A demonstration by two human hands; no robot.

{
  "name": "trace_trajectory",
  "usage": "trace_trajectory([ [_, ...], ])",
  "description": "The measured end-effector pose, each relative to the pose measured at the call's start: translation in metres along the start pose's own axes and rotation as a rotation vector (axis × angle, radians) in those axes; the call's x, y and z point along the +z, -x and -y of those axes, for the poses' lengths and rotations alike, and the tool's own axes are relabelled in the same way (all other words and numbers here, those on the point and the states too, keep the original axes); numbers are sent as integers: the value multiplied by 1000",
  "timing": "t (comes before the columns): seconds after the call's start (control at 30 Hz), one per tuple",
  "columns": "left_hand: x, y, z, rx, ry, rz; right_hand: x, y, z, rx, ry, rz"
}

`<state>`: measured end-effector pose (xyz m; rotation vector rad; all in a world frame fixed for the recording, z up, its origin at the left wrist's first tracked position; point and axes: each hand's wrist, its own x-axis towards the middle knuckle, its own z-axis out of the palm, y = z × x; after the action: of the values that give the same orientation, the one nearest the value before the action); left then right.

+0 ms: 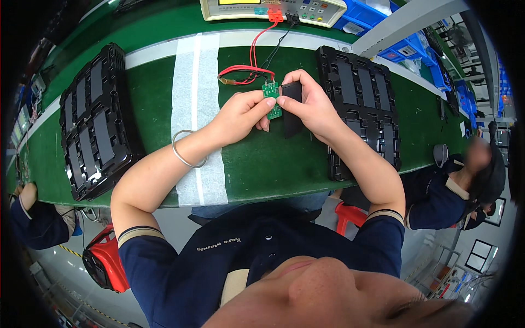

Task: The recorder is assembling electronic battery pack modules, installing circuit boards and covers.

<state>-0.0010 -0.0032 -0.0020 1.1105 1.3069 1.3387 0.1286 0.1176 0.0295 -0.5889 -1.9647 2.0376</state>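
Over the middle of the bench, my left hand (243,113) pinches a small green circuit board (271,90), its thumb lying on the board's face. Closed around a flat black rectangular pack (292,93), my right hand (314,109) brings its thumb tip up against the board's right edge. The pack's near edge meets the board's side; the joint between them is partly covered by my thumbs. Red and black wires (253,52) run from the board's far end toward a bench tester (306,10) at the back.
Stacked black plastic trays holding flat dark packs stand on the left (104,136) and right (350,82) of the green bench (246,175). A white strip (186,104) crosses the bench. Blue bins (404,49) sit back right. Other people sit at both sides.
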Motion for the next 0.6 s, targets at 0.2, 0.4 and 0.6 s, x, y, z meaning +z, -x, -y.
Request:
trace_trajectory([
  [0.2, 0, 1, 1, -7, -14, -6, 0, 0, 2, -13, 8, 11],
  [0.4, 1, 1, -1, -10, -3, -8, 0, 1, 3, 7, -2, 31],
  [0.6, 1, 0, 2, -5, -14, -3, 0, 1, 4, 0, 20, 26],
])
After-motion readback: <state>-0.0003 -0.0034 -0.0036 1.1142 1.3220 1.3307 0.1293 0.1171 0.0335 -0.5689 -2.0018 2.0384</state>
